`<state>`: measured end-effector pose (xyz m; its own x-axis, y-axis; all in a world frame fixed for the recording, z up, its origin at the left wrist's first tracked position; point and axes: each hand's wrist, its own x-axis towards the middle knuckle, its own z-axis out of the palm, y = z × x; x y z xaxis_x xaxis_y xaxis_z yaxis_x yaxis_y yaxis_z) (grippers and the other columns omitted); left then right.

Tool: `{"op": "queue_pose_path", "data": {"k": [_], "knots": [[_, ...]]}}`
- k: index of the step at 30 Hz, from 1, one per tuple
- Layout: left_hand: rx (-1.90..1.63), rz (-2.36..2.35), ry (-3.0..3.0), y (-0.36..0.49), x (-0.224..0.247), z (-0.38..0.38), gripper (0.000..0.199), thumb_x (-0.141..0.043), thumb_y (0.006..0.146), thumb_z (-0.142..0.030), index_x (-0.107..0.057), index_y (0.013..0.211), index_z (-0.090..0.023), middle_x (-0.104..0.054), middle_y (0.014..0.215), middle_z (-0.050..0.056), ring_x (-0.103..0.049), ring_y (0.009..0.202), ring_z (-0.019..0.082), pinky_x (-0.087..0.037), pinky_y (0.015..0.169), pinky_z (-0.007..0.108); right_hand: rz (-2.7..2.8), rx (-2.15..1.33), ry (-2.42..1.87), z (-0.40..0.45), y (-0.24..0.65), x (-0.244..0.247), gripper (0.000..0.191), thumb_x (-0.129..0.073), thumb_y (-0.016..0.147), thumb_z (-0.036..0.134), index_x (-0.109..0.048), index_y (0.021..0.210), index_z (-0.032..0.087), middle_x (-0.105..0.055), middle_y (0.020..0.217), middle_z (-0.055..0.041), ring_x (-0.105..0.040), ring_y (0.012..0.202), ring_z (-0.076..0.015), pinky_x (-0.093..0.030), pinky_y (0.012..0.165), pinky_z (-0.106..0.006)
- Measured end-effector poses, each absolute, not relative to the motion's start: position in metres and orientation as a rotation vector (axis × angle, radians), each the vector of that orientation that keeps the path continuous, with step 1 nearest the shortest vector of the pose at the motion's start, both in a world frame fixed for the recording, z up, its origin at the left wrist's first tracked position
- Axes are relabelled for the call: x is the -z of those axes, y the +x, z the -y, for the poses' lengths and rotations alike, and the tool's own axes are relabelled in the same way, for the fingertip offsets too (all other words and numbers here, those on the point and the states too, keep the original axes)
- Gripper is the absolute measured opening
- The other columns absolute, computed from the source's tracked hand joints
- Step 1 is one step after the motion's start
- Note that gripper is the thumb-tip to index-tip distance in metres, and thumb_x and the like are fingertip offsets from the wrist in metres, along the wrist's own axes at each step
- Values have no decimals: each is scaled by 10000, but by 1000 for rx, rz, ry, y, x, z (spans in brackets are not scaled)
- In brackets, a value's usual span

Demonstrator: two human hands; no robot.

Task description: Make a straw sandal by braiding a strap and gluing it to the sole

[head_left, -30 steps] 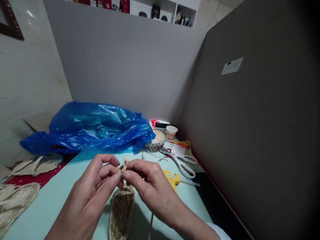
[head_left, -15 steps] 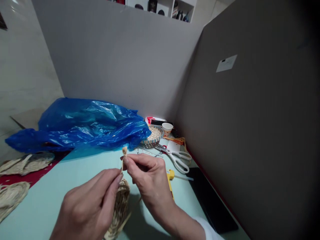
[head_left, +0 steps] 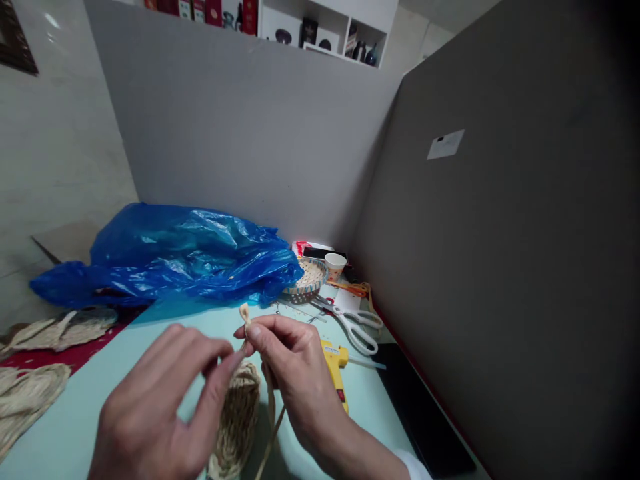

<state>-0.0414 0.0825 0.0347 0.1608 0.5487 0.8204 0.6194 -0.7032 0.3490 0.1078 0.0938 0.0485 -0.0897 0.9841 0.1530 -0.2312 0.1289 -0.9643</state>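
Observation:
My right hand point(head_left: 295, 373) pinches a pale straw strip point(head_left: 245, 313) between thumb and forefinger, and a small folded loop stands up above the fingertips. Long tails of the strip hang below that hand. Just left of it, my left hand point(head_left: 165, 400) has thumb and forefinger close together at the strip's lower part; its other fingers are curled. Beneath the hands a woven straw piece point(head_left: 237, 420) lies on the pale green table point(head_left: 120, 373). A yellow glue gun point(head_left: 336, 373) is partly hidden behind my right wrist.
A blue plastic bag point(head_left: 190, 253) lies at the back left. Right of it are a round basket point(head_left: 307, 277), a paper cup point(head_left: 335, 265) and white-handled scissors point(head_left: 355, 327). A black flat object point(head_left: 420, 407) lies along the right edge. Woven pieces point(head_left: 35, 400) lie at left.
My left hand has shifted left and its fingers have loosened and lifted somewhat. The strip's tails now show below my right hand. The view has tilted up slightly.

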Motion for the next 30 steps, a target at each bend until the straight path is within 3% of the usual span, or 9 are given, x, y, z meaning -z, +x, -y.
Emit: {"op": "queue_pose_path", "data": {"k": [3, 7, 10, 12, 14, 18, 20, 25, 30], "knots": [[1858, 1688, -2553, -43, -44, -90, 191, -627, 942, -431, -669, 830, -281, -680, 760, -40, -645, 694, 159, -506, 623, 238, 1249, -1213, -881, -93, 107, -47, 279, -671, 872, 322, -668, 632, 180, -578, 624, 14, -503, 638, -126, -411, 651, -246], [2297, 1970, -2694, -37, -39, -95, 238, -694, 893, -489, -601, 898, -270, -655, 835, -44, -666, 778, 156, -562, 699, 238, 1260, -1210, -860, -93, 104, -41, 191, -660, 886, 351, -688, 805, 180, -622, 694, -3, -589, 708, -163, -460, 687, -269], [2486, 2153, -2734, -33, -35, -96, 352, -748, 822, -555, -590, 909, -253, -584, 755, -64, -533, 571, 108, -468, 499, 204, 1282, -1150, -907, -93, 104, -35, 187, -670, 888, 368, -622, 909, 188, -621, 762, -2, -589, 727, -167, -451, 674, -276], [2497, 2195, -2706, -33, -36, -96, 362, -753, 798, -565, -611, 882, -243, -516, 691, -81, -393, 495, 81, -328, 420, 180, 1365, -1085, -921, -94, 107, -33, 153, -636, 919, 341, -584, 932, 198, -615, 784, 3, -585, 736, -164, -438, 678, -277], [2362, 2124, -2662, -34, -40, -95, 307, -731, 809, -528, -635, 840, -238, -496, 656, -82, -358, 489, 84, -281, 422, 192, 1499, -1011, -933, -94, 111, -34, 86, -582, 953, 288, -569, 945, 204, -628, 798, 2, -596, 755, -165, -432, 696, -281], [2075, 2008, -2531, -38, -48, -95, 202, -681, 838, -422, -675, 776, -230, -622, 726, -43, -526, 646, 138, -409, 577, 229, 1844, -715, -1035, -94, 121, -44, 122, -530, 974, 184, -582, 1084, 198, -709, 855, -20, -615, 733, -168, -413, 686, -285], [2048, 2025, -2465, -39, -48, -96, 168, -681, 839, -383, -681, 771, -229, -623, 749, -46, -528, 699, 148, -413, 638, 239, 1981, -501, -1079, -94, 125, -49, 121, -531, 969, 147, -624, 1038, 182, -726, 835, -32, -600, 678, -163, -400, 657, -285], [2129, 2065, -2333, -39, -45, -99, 158, -702, 795, -368, -654, 752, -224, -594, 702, -63, -499, 644, 129, -383, 589, 236, 2067, 16, -1047, -87, 119, -47, 167, -551, 973, 134, -667, 854, 150, -703, 756, -38, -573, 645, -161, -404, 634, -294], [2418, 2218, -2249, -38, -45, -97, 194, -789, 713, -374, -695, 778, -218, -641, 772, -62, -538, 676, 92, -414, 591, 166, 2130, 560, -814, -74, 101, -29, 232, -521, 905, 39, -627, 733, 154, -573, 615, -23, -485, 568, -175, -295, 513, -322]]}}
